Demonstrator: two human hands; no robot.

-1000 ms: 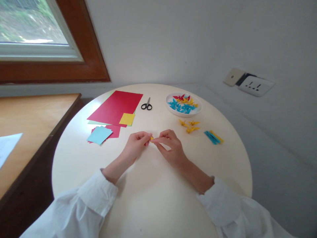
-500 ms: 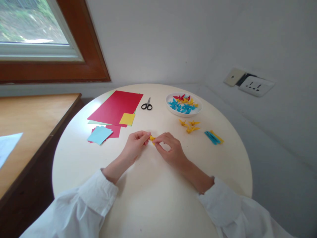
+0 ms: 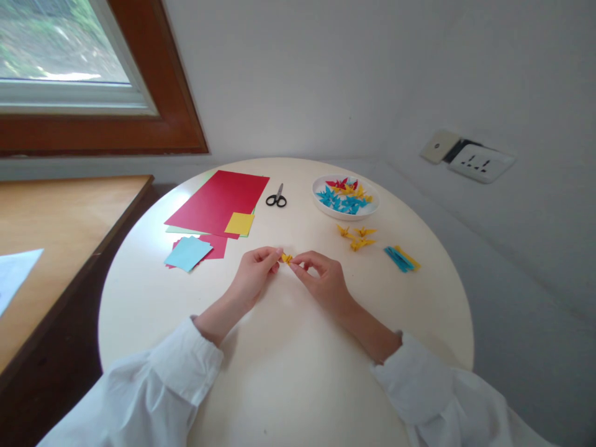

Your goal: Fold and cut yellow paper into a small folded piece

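Note:
A tiny yellow folded paper piece (image 3: 287, 258) is pinched between the fingertips of both hands just above the round cream table (image 3: 261, 385). My left hand (image 3: 255, 273) grips it from the left, fingers curled. On the other side my right hand (image 3: 321, 279) pinches it with thumb and forefinger. Three small yellow paper cranes (image 3: 356, 237) lie on the table to the right, beyond my right hand.
A white dish (image 3: 345, 197) holds several blue, yellow and red paper cranes. Black scissors (image 3: 276, 197) lie at the back. Red sheets (image 3: 218, 202), a yellow square (image 3: 239, 223) and a light blue square (image 3: 188, 252) lie at left. Blue and yellow strips (image 3: 401, 257) lie at right. A wooden desk (image 3: 56, 236) adjoins on the left.
More of the yellow piece shows between the fingertips. My right hand's fingers have curled in closer to the pinch. Both hands stay in the same spot.

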